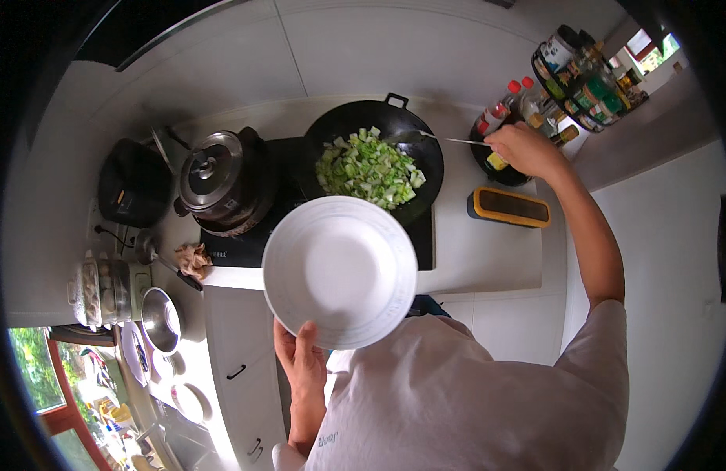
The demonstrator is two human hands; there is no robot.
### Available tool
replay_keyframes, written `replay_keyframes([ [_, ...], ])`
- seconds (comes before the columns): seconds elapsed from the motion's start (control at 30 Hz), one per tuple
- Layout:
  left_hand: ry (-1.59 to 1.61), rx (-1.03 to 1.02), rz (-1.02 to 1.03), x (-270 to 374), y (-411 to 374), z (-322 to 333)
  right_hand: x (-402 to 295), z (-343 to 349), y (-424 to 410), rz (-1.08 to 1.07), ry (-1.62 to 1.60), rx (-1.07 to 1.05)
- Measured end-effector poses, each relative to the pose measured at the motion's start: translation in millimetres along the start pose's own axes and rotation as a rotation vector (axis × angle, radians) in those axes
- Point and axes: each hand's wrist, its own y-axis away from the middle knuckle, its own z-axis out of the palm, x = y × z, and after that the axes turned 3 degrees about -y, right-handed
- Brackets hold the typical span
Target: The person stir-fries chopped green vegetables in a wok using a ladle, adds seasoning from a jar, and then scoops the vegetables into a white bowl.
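My left hand (303, 353) grips the lower rim of a white bowl (339, 265), its thumb over the edge. The bowl is held above the front of the cooktop, and its inside shows no food. Out to the right, my right hand (519, 147) is closed around the handle end of a spatula (463, 141), the grip itself hidden by the fingers. The spatula's blade reaches into a black wok (422, 176). Chopped green leafy vegetable (372, 168) lies in the wok, partly covered from below by the bowl.
A lidded pot (213, 176) stands left of the wok on the black cooktop (239, 253). Bottles (516, 97) crowd the right back corner beside a tiered spice rack (592, 82). A yellow-rimmed box (509, 207) sits near my right forearm. A ladle (163, 259) and crumpled paper (193, 259) lie left.
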Motion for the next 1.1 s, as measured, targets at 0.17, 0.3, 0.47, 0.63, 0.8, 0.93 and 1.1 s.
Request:
replay_keyframes([
  [0.17, 0.093, 0.168, 0.175, 9, -4, -36, -2, -13, -94, 0.105, 0.325, -0.209],
  [0.3, 0.13, 0.302, 0.219, 7, -4, -69, -21, -20, -143, 0.11, 0.436, -0.306],
  [0.47, 0.168, 0.388, 0.235, -6, -6, -90, -62, 2, -146, -0.225, 0.357, -0.092],
  [0.63, 0.185, 0.427, 0.245, -16, -11, -105, -97, -21, -119, -0.395, 0.566, -0.085],
  [0.8, 0.237, 0.418, 0.271, -12, -17, -99, -97, -67, -111, -0.207, 0.642, -0.206],
  [0.93, 0.237, 0.404, 0.272, -16, -18, -99, -18, -48, -142, -0.022, 0.513, -0.352],
  [1.1, 0.224, 0.426, 0.269, -19, -14, -104, -7, 13, -138, -0.098, 0.384, -0.537],
])
